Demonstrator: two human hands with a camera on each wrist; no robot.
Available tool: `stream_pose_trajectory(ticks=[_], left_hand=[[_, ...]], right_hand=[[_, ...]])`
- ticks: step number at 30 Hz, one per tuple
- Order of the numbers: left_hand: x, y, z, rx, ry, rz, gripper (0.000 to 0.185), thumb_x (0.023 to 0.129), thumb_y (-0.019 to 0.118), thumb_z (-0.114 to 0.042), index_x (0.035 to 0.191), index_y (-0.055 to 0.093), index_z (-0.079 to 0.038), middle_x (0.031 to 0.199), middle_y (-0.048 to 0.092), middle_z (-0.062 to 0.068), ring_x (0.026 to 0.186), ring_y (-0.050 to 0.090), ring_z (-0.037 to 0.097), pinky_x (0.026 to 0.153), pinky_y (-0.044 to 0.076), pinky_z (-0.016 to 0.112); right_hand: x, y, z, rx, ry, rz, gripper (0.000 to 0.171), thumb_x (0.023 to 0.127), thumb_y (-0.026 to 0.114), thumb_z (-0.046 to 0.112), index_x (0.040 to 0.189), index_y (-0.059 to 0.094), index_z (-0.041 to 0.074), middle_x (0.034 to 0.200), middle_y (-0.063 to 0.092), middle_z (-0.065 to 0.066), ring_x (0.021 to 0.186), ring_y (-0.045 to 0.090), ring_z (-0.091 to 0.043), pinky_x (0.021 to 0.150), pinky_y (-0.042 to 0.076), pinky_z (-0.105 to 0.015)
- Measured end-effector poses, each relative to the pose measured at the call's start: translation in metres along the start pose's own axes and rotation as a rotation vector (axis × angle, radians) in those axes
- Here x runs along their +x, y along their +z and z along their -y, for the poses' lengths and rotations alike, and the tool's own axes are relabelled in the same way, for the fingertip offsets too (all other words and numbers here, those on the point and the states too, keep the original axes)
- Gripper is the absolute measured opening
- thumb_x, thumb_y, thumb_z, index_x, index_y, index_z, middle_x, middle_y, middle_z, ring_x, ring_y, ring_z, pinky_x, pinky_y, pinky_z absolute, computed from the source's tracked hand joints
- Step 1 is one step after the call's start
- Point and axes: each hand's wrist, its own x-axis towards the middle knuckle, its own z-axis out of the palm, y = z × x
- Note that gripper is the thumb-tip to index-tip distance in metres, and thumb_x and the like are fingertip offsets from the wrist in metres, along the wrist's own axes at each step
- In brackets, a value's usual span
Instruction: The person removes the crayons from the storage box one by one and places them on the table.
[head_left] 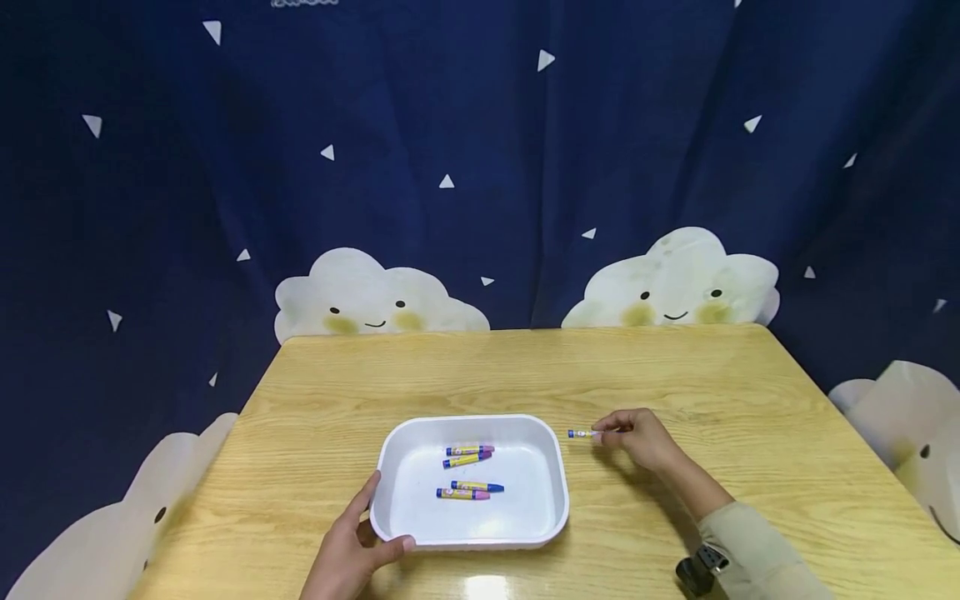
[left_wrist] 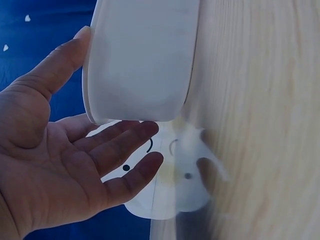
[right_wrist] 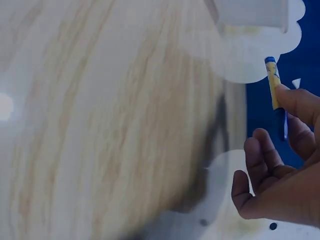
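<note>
Wood table; crayon is pinched by right hand.
Long axis is aimed leftward toward tray, gripped by left hand.

Yellow-wrapped crayons, a white tray, a navy curtain
The crayon beside the tray has a bright blue end, a yellow wrapper with small blue marks and a dark blue tip; of the four inside, all yellow and blue-ended, one tip is blue, one pink, two pinkish to purple. The desk is honey-coloured with streaked wood grain. White triangles dot the curtain; its white clouds have black eyes and yellow cheeks. The sleeve is pale beige.
</note>
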Motion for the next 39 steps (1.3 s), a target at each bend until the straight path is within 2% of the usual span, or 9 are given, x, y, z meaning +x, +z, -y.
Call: stream_pose_trajectory(ticks=[5, 12, 16, 19, 21, 25, 28, 33, 39], left_hand=[[0.002, -0.002, 0.001, -0.029, -0.034, 0.011, 0.106, 0.063, 0.085, -0.005, 0.147, 0.021, -0.003, 0.137, 0.037, 0.03, 0.106, 0.056, 0.032, 0.074, 0.052, 0.028], [0.004, -0.004, 0.001, -0.022, -0.028, 0.005, 0.106, 0.063, 0.085, -0.006, 0.148, 0.021, -0.005, 0.134, 0.04, 0.031, 0.106, 0.056, 0.033, 0.076, 0.052, 0.03], [0.004, -0.003, 0.0, -0.051, -0.039, 0.019, 0.106, 0.063, 0.084, -0.006, 0.148, 0.021, -0.005, 0.137, 0.036, 0.03, 0.108, 0.055, 0.035, 0.077, 0.052, 0.031], [0.005, -0.002, 0.0, -0.07, -0.043, 0.024, 0.106, 0.063, 0.084, -0.007, 0.148, 0.02, -0.005, 0.139, 0.034, 0.03, 0.109, 0.054, 0.036, 0.078, 0.052, 0.031], [0.005, -0.002, 0.0, -0.083, -0.034, 0.025, 0.106, 0.063, 0.084, -0.005, 0.148, 0.02, -0.005, 0.139, 0.034, 0.03, 0.109, 0.054, 0.035, 0.078, 0.052, 0.03], [0.004, -0.001, 0.002, -0.111, -0.013, 0.041, 0.106, 0.064, 0.083, -0.002, 0.148, 0.019, -0.004, 0.138, 0.033, 0.032, 0.107, 0.055, 0.034, 0.078, 0.052, 0.028], [0.004, -0.001, 0.002, -0.126, -0.012, 0.048, 0.106, 0.065, 0.083, -0.002, 0.148, 0.017, -0.004, 0.138, 0.033, 0.033, 0.108, 0.055, 0.034, 0.078, 0.052, 0.028], [0.003, -0.002, 0.001, -0.119, -0.016, 0.039, 0.106, 0.065, 0.083, -0.002, 0.148, 0.017, -0.004, 0.137, 0.035, 0.032, 0.108, 0.054, 0.033, 0.078, 0.051, 0.027], [0.003, -0.001, 0.0, -0.122, -0.032, 0.048, 0.106, 0.065, 0.083, -0.002, 0.148, 0.016, -0.003, 0.138, 0.033, 0.032, 0.107, 0.055, 0.033, 0.078, 0.052, 0.028]], right_hand=[[0.009, 0.004, -0.012, -0.005, 0.024, 0.01, 0.014, 0.081, 0.07, 0.005, 0.089, 0.068, -0.006, 0.077, 0.064, -0.006, 0.071, 0.056, -0.017, 0.062, 0.048, -0.031], [0.026, 0.01, -0.023, -0.224, -0.055, -0.026, 0.006, 0.079, 0.072, 0.005, 0.083, 0.071, 0.001, 0.073, 0.062, 0.0, 0.067, 0.053, -0.015, 0.06, 0.046, -0.031], [0.028, 0.009, -0.022, -0.251, -0.053, 0.015, 0.007, 0.08, 0.072, 0.005, 0.085, 0.071, 0.0, 0.075, 0.061, 0.001, 0.069, 0.053, -0.015, 0.061, 0.046, -0.03], [0.029, 0.004, -0.018, -0.221, -0.036, 0.047, 0.016, 0.081, 0.071, 0.006, 0.093, 0.068, -0.004, 0.082, 0.064, -0.005, 0.076, 0.057, -0.02, 0.065, 0.049, -0.033], [0.027, 0.001, -0.012, -0.206, -0.015, 0.059, 0.024, 0.084, 0.069, 0.01, 0.101, 0.065, -0.006, 0.092, 0.064, -0.013, 0.084, 0.058, -0.026, 0.07, 0.05, -0.037], [0.022, -0.001, 0.006, -0.172, -0.012, 0.034, 0.036, 0.087, 0.067, 0.015, 0.114, 0.059, -0.008, 0.11, 0.057, -0.026, 0.09, 0.059, -0.032, 0.07, 0.052, -0.039], [0.015, 0.005, 0.027, -0.114, -0.051, 0.015, 0.039, 0.086, 0.068, 0.017, 0.118, 0.059, -0.005, 0.115, 0.056, -0.025, 0.09, 0.059, -0.029, 0.067, 0.052, -0.034], [0.001, 0.022, 0.058, 0.014, -0.115, 0.058, 0.042, 0.085, 0.07, 0.017, 0.12, 0.059, -0.002, 0.116, 0.058, -0.015, 0.092, 0.057, -0.025, 0.073, 0.05, -0.032], [-0.013, 0.042, 0.079, 0.194, -0.118, 0.15, 0.04, 0.082, 0.072, 0.012, 0.117, 0.06, -0.004, 0.104, 0.061, -0.015, 0.089, 0.056, -0.025, 0.069, 0.052, -0.028]])
